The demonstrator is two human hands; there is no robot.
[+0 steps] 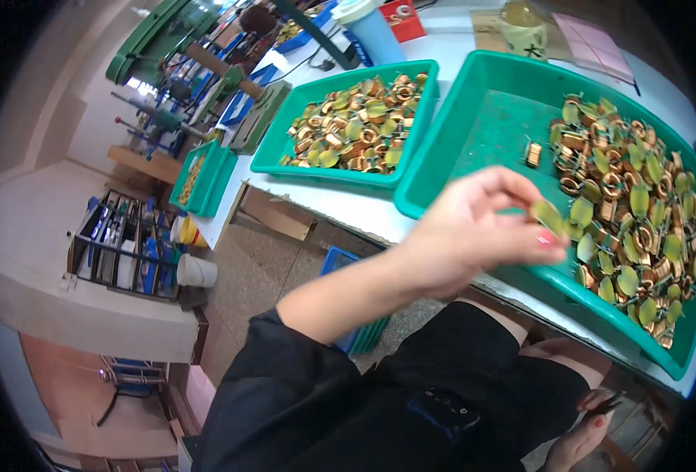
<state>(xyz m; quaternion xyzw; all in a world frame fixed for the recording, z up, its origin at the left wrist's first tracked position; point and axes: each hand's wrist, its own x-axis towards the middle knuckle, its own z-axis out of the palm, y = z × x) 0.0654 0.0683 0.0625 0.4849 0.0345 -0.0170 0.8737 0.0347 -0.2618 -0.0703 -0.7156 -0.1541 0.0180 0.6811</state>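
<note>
My left hand [489,236] reaches over the near edge of the right-hand green tray [434,177]. Its thumb and fingers pinch a copper coil with a yellow-green oval plate [550,219]; mostly the plate shows. Beneath and beyond it lies a heap of similar coils [639,200] in that tray, each wound in copper wire, many with such plates. Low at the right, beside my leg, my right hand [580,440] is closed around a small dark tool [611,403], whose kind I cannot make out.
A second green tray [340,177] of coils stands to the left on the white table. Behind are a light blue cup [371,35], a red box [402,20] and a jar [523,35]. A green drill press [159,47] and a smaller green tray [220,181] stand at far left.
</note>
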